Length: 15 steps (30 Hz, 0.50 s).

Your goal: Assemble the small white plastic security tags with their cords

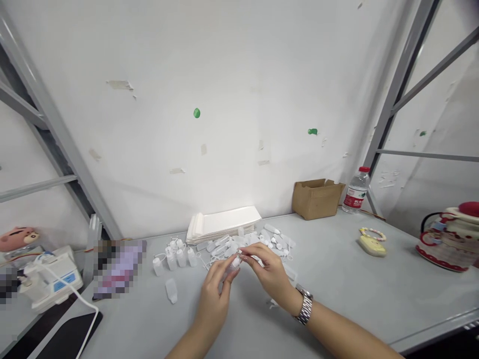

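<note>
A small translucent plastic bottle (pixel 235 262) is held upright-tilted between my hands. My left hand (pixel 216 295) grips its body with thumb and fingers. At the bottle's top, the fingertips of my right hand (pixel 272 275) are pinched together; the small part between them is mostly hidden. Behind my hands lies a loose pile of similar bottles (pixel 221 247), some with thin white loops. To the left, several capped bottles (pixel 181 258) stand upright in a cluster. Nearer to me, a single flat translucent bottle (pixel 171 290) lies on the grey table (pixel 149 329).
A stack of white sheets (pixel 228 219) rests against the wall. Toward the back right are a cardboard box (pixel 318 202) and a water bottle (pixel 356 192). A yellow item (pixel 372 246) and a decorated jug (pixel 449 242) sit at right. A white cable (pixel 71 285) crosses the left side.
</note>
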Motion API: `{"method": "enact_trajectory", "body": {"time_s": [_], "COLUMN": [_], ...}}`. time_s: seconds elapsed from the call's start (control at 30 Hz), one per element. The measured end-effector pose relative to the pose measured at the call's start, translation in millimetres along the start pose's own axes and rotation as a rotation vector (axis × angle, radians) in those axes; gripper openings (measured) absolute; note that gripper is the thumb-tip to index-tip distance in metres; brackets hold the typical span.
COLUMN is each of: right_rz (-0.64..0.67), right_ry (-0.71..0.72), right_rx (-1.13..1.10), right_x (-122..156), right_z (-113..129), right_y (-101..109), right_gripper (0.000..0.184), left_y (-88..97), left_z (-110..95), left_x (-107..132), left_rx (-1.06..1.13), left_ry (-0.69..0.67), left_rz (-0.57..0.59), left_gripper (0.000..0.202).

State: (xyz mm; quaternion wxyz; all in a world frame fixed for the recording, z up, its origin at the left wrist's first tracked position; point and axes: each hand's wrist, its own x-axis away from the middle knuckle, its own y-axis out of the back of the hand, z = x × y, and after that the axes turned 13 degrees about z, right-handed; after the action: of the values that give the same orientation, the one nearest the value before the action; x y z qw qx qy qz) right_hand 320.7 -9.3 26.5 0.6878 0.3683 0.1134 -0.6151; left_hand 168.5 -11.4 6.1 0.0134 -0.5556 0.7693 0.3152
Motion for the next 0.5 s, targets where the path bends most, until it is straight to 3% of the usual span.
{"method": "enact_trajectory", "body": {"time_s": [0.2,0.5], "right_rz": [0.013,-0.008], "right_ry": [0.056,0.006], "right_rx": [0.051,-0.019], "right_x": [1.8,2.0], "right_z": [-1.8,0.9], "right_y": [0.8,1.5], "right_gripper": [0.024,0.025], "left_y": [-0.6,-1.1], "left_z": [-1.8,-2.7], "left_x": [-0.6,0.5], "left_rx": [0.052,0.083], "left_ry": [0.056,0.066], "left_rz": [-0.007,0.002], "left_gripper": [0.028,0.029]}}
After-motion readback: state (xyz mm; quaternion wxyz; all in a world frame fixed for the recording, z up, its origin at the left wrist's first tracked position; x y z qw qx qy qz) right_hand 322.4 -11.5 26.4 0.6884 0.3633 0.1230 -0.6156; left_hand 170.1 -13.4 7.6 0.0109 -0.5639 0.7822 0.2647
